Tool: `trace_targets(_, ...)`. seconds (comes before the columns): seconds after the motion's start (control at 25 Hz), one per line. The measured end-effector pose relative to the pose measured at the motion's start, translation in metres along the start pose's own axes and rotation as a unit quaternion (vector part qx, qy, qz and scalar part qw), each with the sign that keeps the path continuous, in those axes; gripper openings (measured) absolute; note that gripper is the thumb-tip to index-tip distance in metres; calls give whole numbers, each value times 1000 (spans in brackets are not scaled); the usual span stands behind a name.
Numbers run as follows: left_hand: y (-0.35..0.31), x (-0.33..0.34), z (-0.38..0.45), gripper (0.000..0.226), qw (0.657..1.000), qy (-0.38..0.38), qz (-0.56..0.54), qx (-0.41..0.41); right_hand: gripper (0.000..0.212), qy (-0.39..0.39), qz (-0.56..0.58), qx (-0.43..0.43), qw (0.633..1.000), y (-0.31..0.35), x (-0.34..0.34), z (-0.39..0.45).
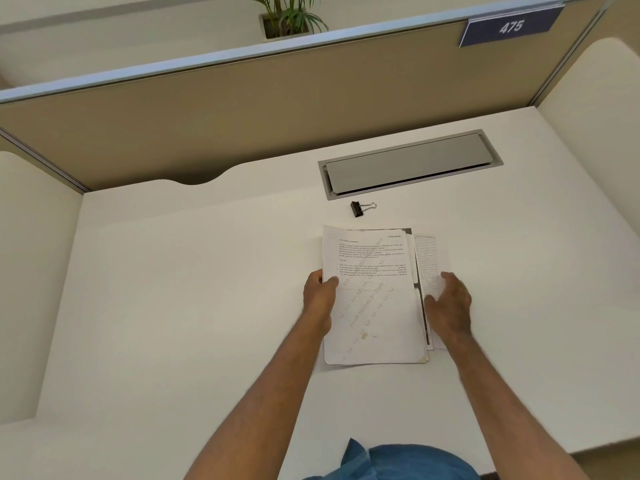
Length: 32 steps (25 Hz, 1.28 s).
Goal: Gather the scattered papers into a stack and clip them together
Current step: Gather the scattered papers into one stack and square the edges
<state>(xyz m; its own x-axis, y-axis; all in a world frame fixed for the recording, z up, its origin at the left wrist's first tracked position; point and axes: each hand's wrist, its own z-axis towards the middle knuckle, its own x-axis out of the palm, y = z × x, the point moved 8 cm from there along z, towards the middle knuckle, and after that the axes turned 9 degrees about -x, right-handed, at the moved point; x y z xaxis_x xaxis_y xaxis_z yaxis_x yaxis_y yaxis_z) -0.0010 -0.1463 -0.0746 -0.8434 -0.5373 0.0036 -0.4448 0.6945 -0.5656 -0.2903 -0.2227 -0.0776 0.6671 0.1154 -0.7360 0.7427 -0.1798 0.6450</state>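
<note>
A loose pile of printed white papers (374, 306) lies on the white desk (190, 289), its sheets not squared; one lined sheet (427, 261) sticks out along the right side. My left hand (320, 294) grips the pile's left edge, thumb on the top page. My right hand (450, 303) rests flat on the protruding sheets at the right edge, fingers spread. A black binder clip (360, 209) with silver handles lies on the desk just beyond the pile, untouched.
A grey cable-port flap (408, 164) is set into the desk behind the clip. Tan partition walls (242, 109) enclose the back, with white side panels on both sides. A sign reading 475 (510, 26) hangs at the upper right; a potted plant (287, 15) stands behind the partition.
</note>
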Motion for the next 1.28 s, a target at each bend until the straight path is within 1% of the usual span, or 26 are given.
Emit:
trace_targets(0.16, 0, 1, -5, 37, 1000, -2, 6, 12, 53, 11, 47, 12, 999, 17, 8, -8)
trace_targets(0.32, 0, 1, -8, 36, 1000, -1, 16, 24, 62, 2, 127, 53, 990, 30, 16, -11)
trace_targets(0.44, 0, -2, -7, 37, 999, 3, 24, 29, 66, 3, 215, 114, 970, 30, 23, -7)
trace_targets(0.56, 0, -7, -5, 38, 999, 6, 25, 37, 75, 41, 296, 166, 940, 28, 35, -2)
trace_targets(0.6, 1, -8, -4, 39, 999, 5, 25, 39, 74, 54, 309, 176, 933, 27, 38, -1)
trace_targets(0.64, 1, -8, -4, 39, 999, 6, 27, 41, 69, 64, 319, 178, 929, 25, 41, 2)
trace_targets(0.72, 1, -8, -5, 38, 999, 5, 31, 43, 51, 82, 337, 181, 920, 28, 48, 0)
trace_targets(0.76, 1, -8, -6, 38, 999, 6, 31, 43, 47, 86, 318, 185, 926, 31, 50, -4)
trace_targets(0.84, 1, -7, -4, 39, 998, 10, 30, 46, 49, 85, 227, 168, 956, 34, 52, -9)
trace_targets(0.88, 2, -7, -4, 39, 999, 12, 27, 44, 48, 81, 203, 155, 964, 38, 51, -11)
trace_targets(1.0, 3, -10, -3, 39, 999, 11, 18, 41, 34, 93, 263, 115, 953, 53, 53, -18)
trace_targets(1.04, 4, -13, -1, 40, 999, 8, 19, 43, 34, 98, 261, 99, 955, 55, 51, -21)
trace_targets(1.16, 3, -25, 3, 41, 998, -15, 18, 53, 37, 95, 198, 28, 975, 69, 36, -26)
trace_targets(1.2, 2, -30, 4, 41, 998, -19, 7, 53, 35, 97, 194, 1, 976, 78, 30, -28)
trace_targets(1.28, -3, -36, 0, 44, 997, 7, -49, 60, 31, 105, 225, -46, 968, 102, 15, -33)
